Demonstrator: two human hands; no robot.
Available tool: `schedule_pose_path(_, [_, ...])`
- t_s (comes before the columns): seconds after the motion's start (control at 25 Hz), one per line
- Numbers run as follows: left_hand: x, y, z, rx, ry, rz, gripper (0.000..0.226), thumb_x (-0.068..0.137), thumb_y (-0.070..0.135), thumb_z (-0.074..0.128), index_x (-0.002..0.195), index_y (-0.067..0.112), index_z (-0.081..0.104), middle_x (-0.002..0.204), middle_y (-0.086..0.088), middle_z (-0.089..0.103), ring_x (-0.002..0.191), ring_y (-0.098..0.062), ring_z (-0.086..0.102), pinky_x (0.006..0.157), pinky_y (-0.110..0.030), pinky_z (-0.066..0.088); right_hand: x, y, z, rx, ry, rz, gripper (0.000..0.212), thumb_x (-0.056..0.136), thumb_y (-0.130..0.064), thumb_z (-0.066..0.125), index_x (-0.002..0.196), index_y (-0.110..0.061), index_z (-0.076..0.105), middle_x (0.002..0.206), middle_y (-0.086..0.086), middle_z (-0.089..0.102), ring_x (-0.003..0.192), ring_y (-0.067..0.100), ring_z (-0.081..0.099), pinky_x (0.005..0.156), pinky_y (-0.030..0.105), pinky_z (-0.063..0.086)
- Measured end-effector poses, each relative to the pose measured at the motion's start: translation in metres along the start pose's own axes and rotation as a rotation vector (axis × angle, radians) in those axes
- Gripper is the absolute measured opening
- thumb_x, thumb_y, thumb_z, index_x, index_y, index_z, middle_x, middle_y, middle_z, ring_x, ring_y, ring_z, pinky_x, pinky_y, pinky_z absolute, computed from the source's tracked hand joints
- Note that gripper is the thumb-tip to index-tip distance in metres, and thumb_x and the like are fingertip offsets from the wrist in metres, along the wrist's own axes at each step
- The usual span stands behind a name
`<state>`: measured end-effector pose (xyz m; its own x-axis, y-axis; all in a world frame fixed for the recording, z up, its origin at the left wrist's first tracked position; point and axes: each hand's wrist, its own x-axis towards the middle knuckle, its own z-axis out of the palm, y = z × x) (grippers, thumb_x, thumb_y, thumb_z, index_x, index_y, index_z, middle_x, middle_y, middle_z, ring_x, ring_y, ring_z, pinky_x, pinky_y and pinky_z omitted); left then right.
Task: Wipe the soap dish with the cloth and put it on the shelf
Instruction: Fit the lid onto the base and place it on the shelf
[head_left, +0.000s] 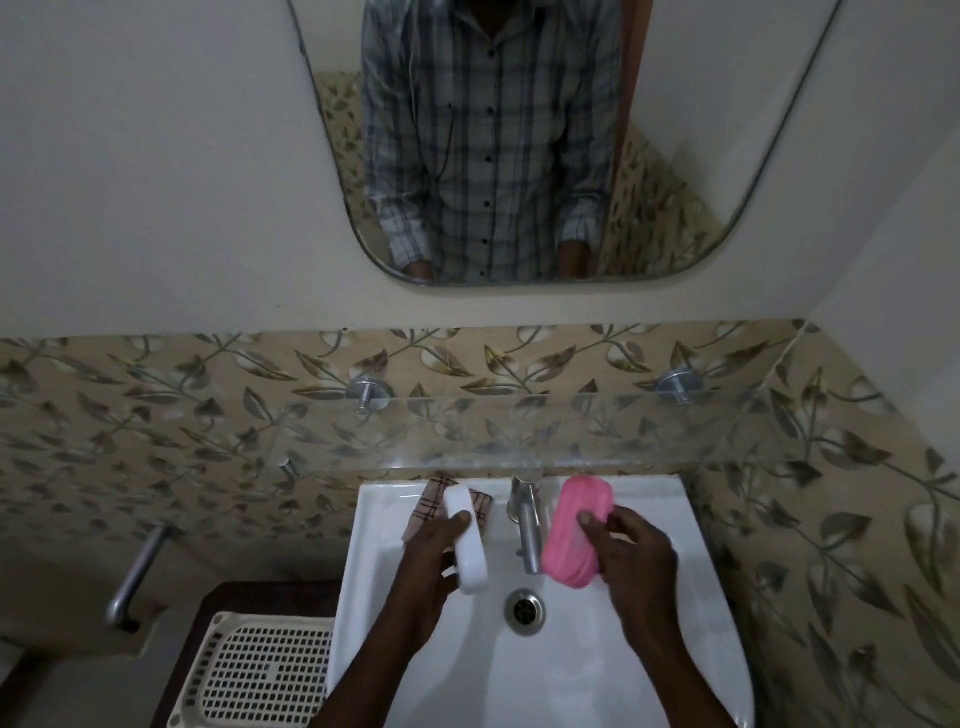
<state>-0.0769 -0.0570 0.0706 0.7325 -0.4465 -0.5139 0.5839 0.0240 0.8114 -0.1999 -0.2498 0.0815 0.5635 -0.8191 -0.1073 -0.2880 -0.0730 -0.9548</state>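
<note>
Over the white sink (691, 649), the person's left hand (431, 561) is closed around a white soap bar (467, 540), thumb on top. The right hand (631, 556) grips the pink soap dish (574, 530), held just right of the chrome tap (524, 525). A checked cloth (428, 506) lies on the sink's back-left ledge, behind the bar. Beyond, a glass shelf (571, 421) spans the leaf-patterned tiles (156, 415) beneath a mirror (675, 156).

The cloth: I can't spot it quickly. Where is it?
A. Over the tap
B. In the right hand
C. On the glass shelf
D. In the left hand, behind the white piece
D: the checked cloth sits in the left hand, behind the white piece.
</note>
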Motion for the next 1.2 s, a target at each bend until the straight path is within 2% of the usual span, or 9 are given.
schedule_pose_path(0.08, [-0.006, 0.004, 0.010, 0.062, -0.075, 0.026, 0.050, 0.074, 0.037, 0.078, 0.119, 0.017, 0.068, 0.109, -0.013, 0.074, 0.100, -0.030, 0.069, 0.081, -0.044, 0.057, -0.014, -0.023, 0.014, -0.034, -0.126, -0.067, 0.010, 0.075, -0.025, 0.085, 0.079, -0.027, 0.076, 0.076, -0.005, 0.076, 0.071, 0.016, 0.071, 0.063, 0.032, 0.061])
schedule_pose_path(0.2, [-0.013, 0.004, 0.021, 0.075, -0.142, 0.035, 0.051, 0.069, 0.041, 0.078, 0.117, 0.024, 0.071, 0.112, -0.011, 0.075, 0.102, -0.032, 0.071, 0.084, -0.048, 0.059, -0.031, -0.040, 0.038, -0.128, -0.195, -0.122, 0.023, 0.077, -0.030, 0.083, 0.094, -0.017, 0.078, 0.090, -0.003, 0.076, 0.079, 0.013, 0.069, 0.070, 0.024, 0.055])
schedule_pose_path(0.36, [-0.020, 0.011, 0.022, 0.071, -0.159, 0.074, 0.041, 0.069, 0.044, 0.076, 0.108, 0.030, 0.075, 0.109, -0.006, 0.077, 0.098, -0.026, 0.073, 0.080, -0.044, 0.060, -0.048, -0.039, 0.046, -0.001, -0.257, -0.112, 0.013, 0.085, -0.037, 0.074, 0.090, -0.048, 0.070, 0.102, -0.013, 0.072, 0.087, -0.005, 0.066, 0.068, 0.009, 0.052])
schedule_pose_path(0.56, [-0.027, 0.013, 0.021, 0.087, -0.202, 0.138, 0.038, 0.078, 0.042, 0.072, 0.111, 0.023, 0.074, 0.112, -0.012, 0.075, 0.101, -0.029, 0.072, 0.090, -0.052, 0.055, -0.059, -0.036, 0.053, 0.290, -0.381, 0.124, 0.022, 0.089, -0.034, 0.069, 0.108, -0.042, 0.060, 0.120, -0.009, 0.066, 0.106, 0.010, 0.067, 0.089, 0.043, 0.059])
schedule_pose_path(0.76, [-0.028, 0.015, 0.026, 0.106, -0.243, 0.160, 0.045, 0.082, 0.044, 0.068, 0.120, 0.020, 0.070, 0.116, -0.016, 0.072, 0.107, -0.034, 0.068, 0.094, -0.053, 0.052, -0.065, -0.043, 0.055, 0.251, -0.393, 0.083, 0.023, 0.096, -0.040, 0.058, 0.107, -0.061, 0.059, 0.111, -0.031, 0.067, 0.101, -0.009, 0.064, 0.087, 0.029, 0.054])
schedule_pose_path(0.84, [-0.029, 0.015, 0.030, 0.096, -0.239, 0.133, 0.045, 0.085, 0.043, 0.064, 0.123, 0.019, 0.068, 0.118, -0.016, 0.072, 0.109, -0.034, 0.068, 0.095, -0.052, 0.052, -0.067, -0.038, 0.058, 0.242, -0.413, 0.078, 0.031, 0.098, -0.044, 0.052, 0.128, -0.050, 0.055, 0.129, -0.021, 0.062, 0.118, 0.001, 0.059, 0.103, 0.038, 0.049])
schedule_pose_path(0.92, [-0.031, 0.016, 0.033, 0.093, -0.227, 0.092, 0.046, 0.086, 0.043, 0.063, 0.123, 0.015, 0.067, 0.117, -0.015, 0.072, 0.107, -0.031, 0.069, 0.093, -0.049, 0.053, -0.066, -0.035, 0.060, 0.227, -0.423, 0.083, 0.040, 0.099, -0.045, 0.049, 0.138, -0.036, 0.051, 0.139, -0.010, 0.057, 0.125, 0.008, 0.054, 0.110, 0.038, 0.043])
schedule_pose_path(1.08, [-0.033, 0.015, 0.035, -0.061, -0.255, 0.057, 0.050, 0.090, 0.036, 0.062, 0.132, 0.011, 0.059, 0.120, -0.016, 0.071, 0.109, -0.028, 0.069, 0.084, -0.037, 0.058, -0.063, -0.043, 0.057, 0.196, -0.534, 0.057, 0.021, 0.098, -0.043, 0.054, 0.113, -0.057, 0.060, 0.122, -0.024, 0.063, 0.106, -0.012, 0.059, 0.085, 0.009, 0.048])
schedule_pose_path(1.2, [-0.032, 0.016, 0.033, -0.135, -0.265, 0.058, 0.051, 0.092, 0.034, 0.065, 0.140, 0.024, 0.048, 0.131, -0.014, 0.065, 0.120, -0.032, 0.063, 0.089, -0.042, 0.057, -0.059, -0.041, 0.043, 0.093, -0.619, -0.076, 0.046, 0.078, -0.042, 0.077, 0.119, -0.055, 0.059, 0.115, -0.030, 0.065, 0.106, -0.009, 0.063, 0.082, 0.014, 0.054])
